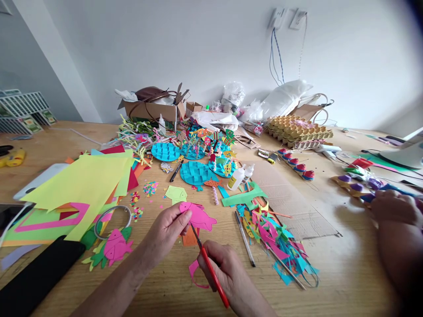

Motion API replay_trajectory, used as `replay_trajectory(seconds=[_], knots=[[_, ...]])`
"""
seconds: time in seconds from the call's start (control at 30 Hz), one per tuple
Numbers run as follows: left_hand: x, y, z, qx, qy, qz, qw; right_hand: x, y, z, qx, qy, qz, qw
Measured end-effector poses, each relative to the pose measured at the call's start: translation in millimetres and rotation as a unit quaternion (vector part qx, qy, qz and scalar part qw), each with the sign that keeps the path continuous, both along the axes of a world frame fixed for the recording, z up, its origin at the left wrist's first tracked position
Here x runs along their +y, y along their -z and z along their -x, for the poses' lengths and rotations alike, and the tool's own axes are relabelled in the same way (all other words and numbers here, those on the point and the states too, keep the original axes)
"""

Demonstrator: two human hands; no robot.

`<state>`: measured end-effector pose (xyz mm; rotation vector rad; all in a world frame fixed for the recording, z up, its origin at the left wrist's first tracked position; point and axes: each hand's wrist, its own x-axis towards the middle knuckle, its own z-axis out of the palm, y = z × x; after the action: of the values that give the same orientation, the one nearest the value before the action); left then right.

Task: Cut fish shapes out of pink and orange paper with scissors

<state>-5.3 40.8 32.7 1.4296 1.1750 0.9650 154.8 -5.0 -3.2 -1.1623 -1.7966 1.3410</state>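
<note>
Pink paper fish [198, 215] with drawn outlines sits pinched between the left hand's [176, 222] thumb and fingers in the head view, above the light wooden table [158, 293]. The right hand [220, 268] grips red-handled metal scissors [209, 266], their blades at the fish's lower edge. A curled pink paper offcut [195, 275] lies beside that hand; a black-and-clear pen [245, 240] lies farther right, near a heap of colourful paper scraps [280, 246].

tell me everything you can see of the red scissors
The scissors have a red, plastic-looking handle and slim dark blades. They slant, handle end nearest the wearer, in the right hand, which hides part of the handle. The blade tips reach the near edge of the pink fish; how far they are open is unclear.
</note>
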Motion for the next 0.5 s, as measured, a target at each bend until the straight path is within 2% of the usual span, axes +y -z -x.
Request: replay_trajectory(seconds=[0.5], knots=[[-0.6, 4.6, -1.2, -0.006, 0.015, 0.001, 1.000, -0.2, -1.0, -0.2, 0.010, -0.001, 0.002, 1.000]])
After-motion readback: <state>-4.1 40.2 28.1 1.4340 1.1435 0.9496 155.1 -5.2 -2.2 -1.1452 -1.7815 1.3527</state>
